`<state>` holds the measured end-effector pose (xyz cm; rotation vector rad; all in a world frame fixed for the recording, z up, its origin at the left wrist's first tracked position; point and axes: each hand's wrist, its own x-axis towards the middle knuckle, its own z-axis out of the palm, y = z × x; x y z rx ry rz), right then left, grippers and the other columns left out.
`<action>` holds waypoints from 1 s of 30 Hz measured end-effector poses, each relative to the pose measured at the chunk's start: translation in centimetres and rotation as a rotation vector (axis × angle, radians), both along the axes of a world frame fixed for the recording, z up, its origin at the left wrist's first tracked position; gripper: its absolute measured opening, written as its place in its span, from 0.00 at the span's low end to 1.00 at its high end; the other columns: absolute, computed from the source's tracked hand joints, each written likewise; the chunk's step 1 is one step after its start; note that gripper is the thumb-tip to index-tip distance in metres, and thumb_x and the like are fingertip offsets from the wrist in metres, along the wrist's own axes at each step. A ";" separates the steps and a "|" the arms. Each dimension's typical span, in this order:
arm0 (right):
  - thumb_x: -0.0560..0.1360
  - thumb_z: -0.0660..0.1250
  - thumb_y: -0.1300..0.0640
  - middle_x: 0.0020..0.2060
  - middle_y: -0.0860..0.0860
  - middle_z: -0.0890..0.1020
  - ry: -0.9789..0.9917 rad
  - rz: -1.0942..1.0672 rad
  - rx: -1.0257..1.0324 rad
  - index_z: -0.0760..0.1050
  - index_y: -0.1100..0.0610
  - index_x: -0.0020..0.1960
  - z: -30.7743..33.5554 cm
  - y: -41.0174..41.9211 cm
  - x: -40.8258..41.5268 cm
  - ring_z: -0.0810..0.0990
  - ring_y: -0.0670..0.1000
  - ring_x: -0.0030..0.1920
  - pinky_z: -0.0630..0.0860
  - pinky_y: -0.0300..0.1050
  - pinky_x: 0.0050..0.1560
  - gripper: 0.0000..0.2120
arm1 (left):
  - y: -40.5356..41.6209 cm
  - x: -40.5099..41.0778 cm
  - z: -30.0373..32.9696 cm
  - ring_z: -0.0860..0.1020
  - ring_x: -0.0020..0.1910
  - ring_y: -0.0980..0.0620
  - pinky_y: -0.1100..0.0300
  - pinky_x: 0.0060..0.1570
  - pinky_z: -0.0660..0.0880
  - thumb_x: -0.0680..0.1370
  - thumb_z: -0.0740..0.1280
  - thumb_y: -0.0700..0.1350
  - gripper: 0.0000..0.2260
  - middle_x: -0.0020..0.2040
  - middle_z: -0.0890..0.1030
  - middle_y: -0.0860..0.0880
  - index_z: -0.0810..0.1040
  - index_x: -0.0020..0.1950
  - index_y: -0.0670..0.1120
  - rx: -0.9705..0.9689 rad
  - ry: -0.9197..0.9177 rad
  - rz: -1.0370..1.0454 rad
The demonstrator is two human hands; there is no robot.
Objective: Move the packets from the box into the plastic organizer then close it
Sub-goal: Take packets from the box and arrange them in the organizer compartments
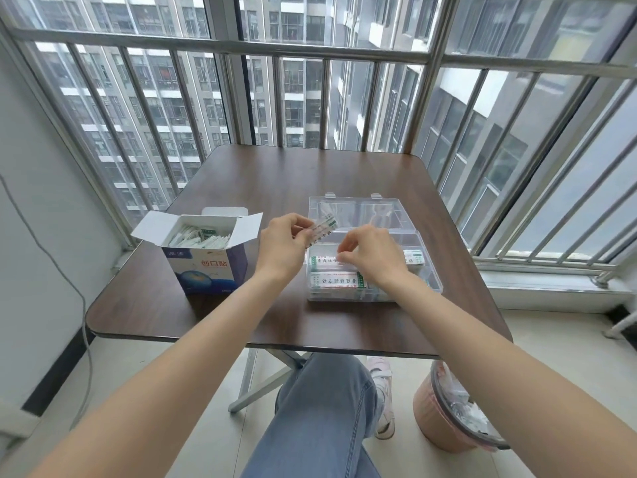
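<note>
Left hand (281, 244) pinches a small bunch of packets (322, 226) just past its fingertips, over the organizer (427, 257)'s left rim. Right hand (370, 253) has fingers curled down onto a packet lying inside (324, 259); can't tell if it's actually gripped. More packets fill the near compartment. Organizer lid stands open behind the fingers. The box (203, 260) sits left of the left hand, flaps open, plenty of bare table (275, 174) beyond.
</note>
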<state>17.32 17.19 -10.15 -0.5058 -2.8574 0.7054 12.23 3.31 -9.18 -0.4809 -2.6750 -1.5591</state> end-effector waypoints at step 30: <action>0.75 0.67 0.55 0.49 0.52 0.82 -0.101 0.015 0.266 0.80 0.54 0.52 0.0 0.4 -0.3 0.79 0.56 0.52 0.69 0.45 0.43 0.07 | 2.2 -1.2 -0.2 0.69 0.60 0.43 0.53 0.56 0.68 0.76 0.68 0.46 0.12 0.59 0.75 0.44 0.80 0.58 0.44 -0.839 0.256 -0.237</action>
